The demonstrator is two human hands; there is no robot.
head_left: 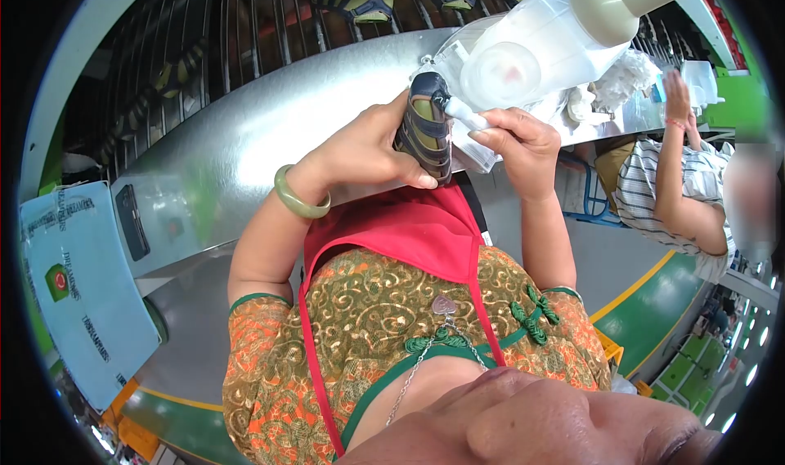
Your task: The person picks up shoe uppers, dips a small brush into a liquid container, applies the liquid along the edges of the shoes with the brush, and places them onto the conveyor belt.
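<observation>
My left hand (368, 146), with a green bangle at its wrist, is closed around a dark navy strappy sandal (427, 130) with an olive lining. The sandal is held upright on end at the edge of the metal worktop. In a pinch, my right hand (523, 142) holds a small white brush-like tool (464, 112), whose exact kind I cannot make out. Its tip is against or very near the sandal's upper edge. Just beyond my right hand is a translucent plastic bottle (540, 36) with a beige cone-shaped top.
The shiny metal worktop (327, 81) borders a rack of metal bars carrying several sandals (356, 3). Crumpled white material (625, 77) lies at right. A phone-like dark object (132, 220) and a blue box (86, 293) are at left. A co-worker (670, 187) is at right.
</observation>
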